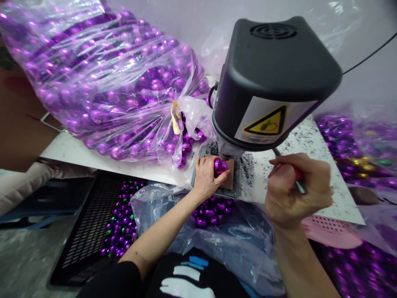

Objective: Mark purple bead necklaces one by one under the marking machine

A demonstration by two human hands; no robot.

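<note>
My left hand [207, 176] is closed around a shiny purple ball ornament [220, 166], holding it under the head of a black drill-press-like machine [276, 82]. Beneath the ball lies a brown board [229, 182] on the machine's grey base [237, 188]. To the right, my right hand [296, 186] is wrapped round the machine's lever handle [300, 187], which has a red part and a metal end. The tool tip above the ball is mostly hidden by the housing.
A big tied plastic bag [118, 91] of purple balls fills the left of the white table [331, 178]. Purple balls [212, 211] lie in plastic on my lap. A black crate [82, 231] stands lower left, a pink basket [333, 231] at right. Another person is at the far left.
</note>
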